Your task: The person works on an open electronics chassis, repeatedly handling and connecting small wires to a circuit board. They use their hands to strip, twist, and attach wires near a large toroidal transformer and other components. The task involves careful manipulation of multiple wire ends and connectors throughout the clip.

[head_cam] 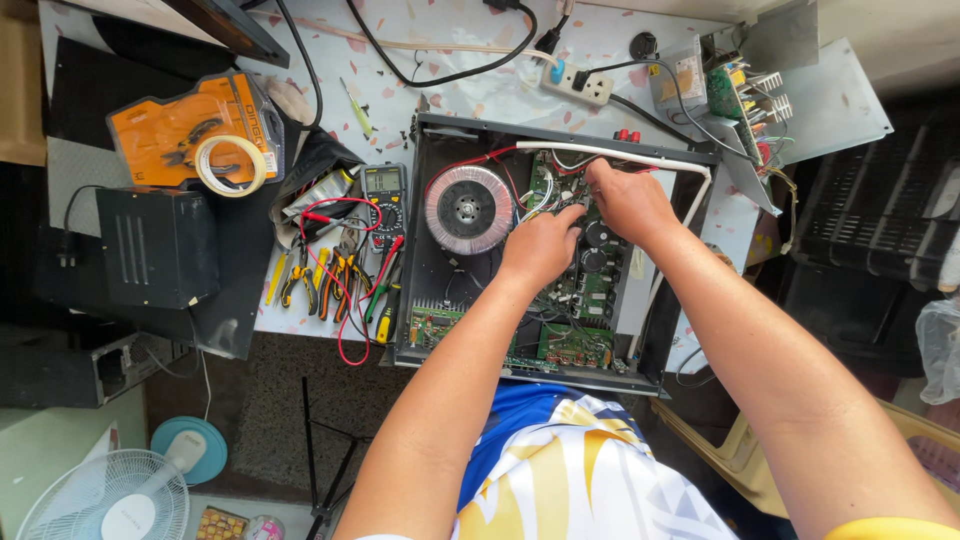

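From the head camera, we have both hands inside the open amplifier chassis (440, 300) at the worktop's front edge: left hand (540, 245) and right hand (628, 200) press curled fingers onto the green circuit board (590, 285); any grasp is hidden. We judge we're probing it, and careful fingertip work comes next.

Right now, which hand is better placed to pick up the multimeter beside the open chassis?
Probably the left. The left hand is over the green circuit board, next to the round transformer, on the side toward the multimeter. The right hand is farther away and would have to cross over.
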